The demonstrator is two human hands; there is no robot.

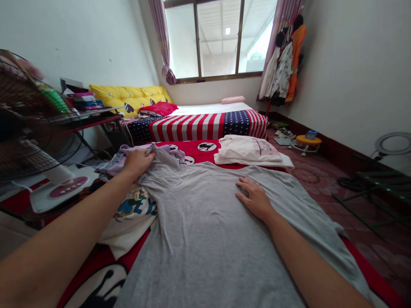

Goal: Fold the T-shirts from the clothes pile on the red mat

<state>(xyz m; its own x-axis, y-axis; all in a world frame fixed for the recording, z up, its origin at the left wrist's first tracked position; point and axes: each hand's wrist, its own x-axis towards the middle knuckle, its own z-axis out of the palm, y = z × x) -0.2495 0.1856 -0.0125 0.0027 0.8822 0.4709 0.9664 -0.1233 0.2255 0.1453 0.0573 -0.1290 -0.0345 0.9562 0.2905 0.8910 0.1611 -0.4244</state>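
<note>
A grey T-shirt (208, 239) lies spread over a red patterned cloth (99, 278) in front of me, with small wrinkles across its front. My left hand (139, 162) grips the shirt's far left part, fingers closed on the bunched fabric. On the right side of the shirt rests my right hand (253, 196), palm down with its fingers extended. A white printed T-shirt (125, 231) sits partly under the grey one at the left. Behind it is a crumpled purple garment (122, 156).
Folded white clothes (247, 149) lie at the far right of the cloth. An electric fan (61, 179) stands close on the left. Beyond are a bed with a striped cover (189, 127) and a yellow cushion (115, 96). A yellow stool (308, 140) and dark green rack (379, 184) stand at right.
</note>
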